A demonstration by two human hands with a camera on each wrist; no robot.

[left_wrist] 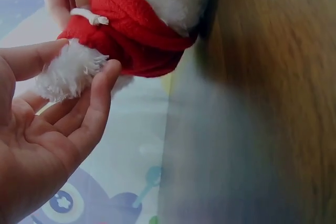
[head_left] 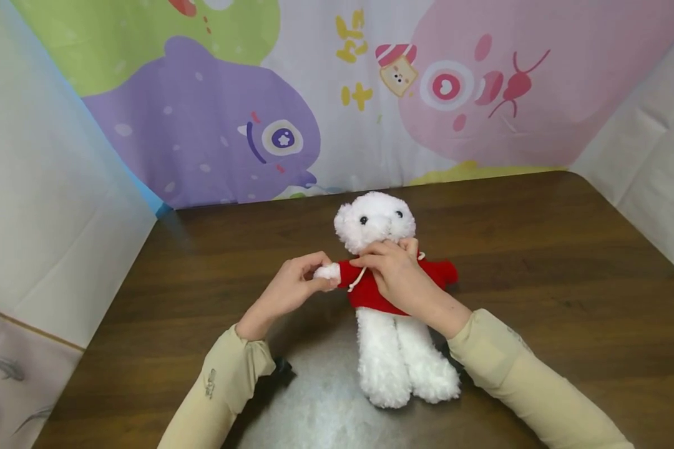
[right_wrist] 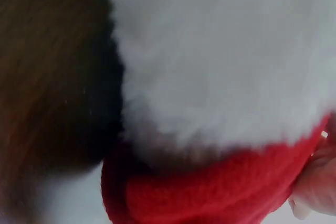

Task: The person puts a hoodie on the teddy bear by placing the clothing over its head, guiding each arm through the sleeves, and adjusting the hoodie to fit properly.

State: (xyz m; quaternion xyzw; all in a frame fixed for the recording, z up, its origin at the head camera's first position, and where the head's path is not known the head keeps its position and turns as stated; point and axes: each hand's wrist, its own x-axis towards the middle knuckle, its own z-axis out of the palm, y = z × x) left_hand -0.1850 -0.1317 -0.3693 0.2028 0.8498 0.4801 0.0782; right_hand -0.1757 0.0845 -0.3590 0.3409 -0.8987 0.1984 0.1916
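A white plush bear [head_left: 384,349] lies face up on the table, its legs toward me. It wears a red top [head_left: 373,298] with white drawstrings [head_left: 357,280]. With thumb and fingers my left hand [head_left: 292,284] pinches the bear's white paw [left_wrist: 73,72], which sticks out of the sleeve at the left. My right hand [head_left: 401,274] lies across the bear's chest and grips the red cloth near the neck and left shoulder. It hides much of the chest. The other sleeve [head_left: 446,272] points right, with no paw showing.
The dark wooden table [head_left: 539,280] reaches back to a cartoon-printed cloth [head_left: 337,143]. Pale panels [head_left: 50,168] stand at both sides. A small black object [head_left: 283,369] shows by my left cuff. Light reflects off the table's front.
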